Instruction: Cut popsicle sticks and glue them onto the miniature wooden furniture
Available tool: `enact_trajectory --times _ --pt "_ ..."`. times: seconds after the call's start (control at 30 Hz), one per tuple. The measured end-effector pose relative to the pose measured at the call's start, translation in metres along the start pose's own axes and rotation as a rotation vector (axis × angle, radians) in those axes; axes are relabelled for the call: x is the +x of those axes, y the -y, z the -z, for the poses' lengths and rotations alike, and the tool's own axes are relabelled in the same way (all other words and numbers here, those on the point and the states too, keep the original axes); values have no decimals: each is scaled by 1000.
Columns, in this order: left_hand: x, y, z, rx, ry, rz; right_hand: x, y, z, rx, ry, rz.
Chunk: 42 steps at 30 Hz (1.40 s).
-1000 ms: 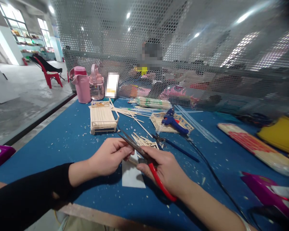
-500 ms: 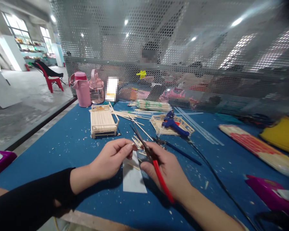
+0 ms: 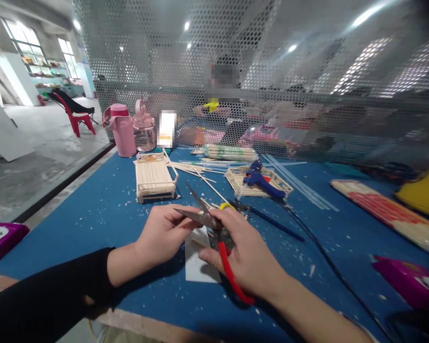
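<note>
My right hand grips red-handled scissors, their blades spread apart and pointing up and left. The blades lie across the fingertips of my left hand. Those left fingers are pinched together, and whatever is between them is hidden behind the lower blade. A white paper lies under both hands, with a short thin stick on it. Just beyond my right hand a yellow curved piece shows, its kind unclear. Small stick pieces are partly covered by the hands.
A small stick-built bed stands behind my left hand, near loose sticks. A blue glue gun rests on a stick-built frame. Blue-handled pliers and a black cord lie right. A perforated screen borders the back.
The scissors have moved left and opened wider, so the blades now cross my left fingertips. My right hand has shifted slightly left. A yellow curved piece has come into view behind it.
</note>
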<state>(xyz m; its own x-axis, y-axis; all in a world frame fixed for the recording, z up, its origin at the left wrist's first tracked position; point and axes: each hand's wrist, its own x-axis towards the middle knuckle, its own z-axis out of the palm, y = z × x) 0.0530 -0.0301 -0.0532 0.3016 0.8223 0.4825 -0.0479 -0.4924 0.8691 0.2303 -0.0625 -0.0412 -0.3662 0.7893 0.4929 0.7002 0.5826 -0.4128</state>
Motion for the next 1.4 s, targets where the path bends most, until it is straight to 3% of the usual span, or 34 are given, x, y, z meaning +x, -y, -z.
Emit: enact_trajectory --times 0.4,0.67,1.4 --pt "-5 -11 3 407 -50 -163 -2 6 -2 202 77 -81" --pt "-7 -13 -1 390 -123 -80 -1 8 -5 189 67 -78" --pt "-6 -13 3 572 -148 -291 -2 8 -3 126 59 -66"
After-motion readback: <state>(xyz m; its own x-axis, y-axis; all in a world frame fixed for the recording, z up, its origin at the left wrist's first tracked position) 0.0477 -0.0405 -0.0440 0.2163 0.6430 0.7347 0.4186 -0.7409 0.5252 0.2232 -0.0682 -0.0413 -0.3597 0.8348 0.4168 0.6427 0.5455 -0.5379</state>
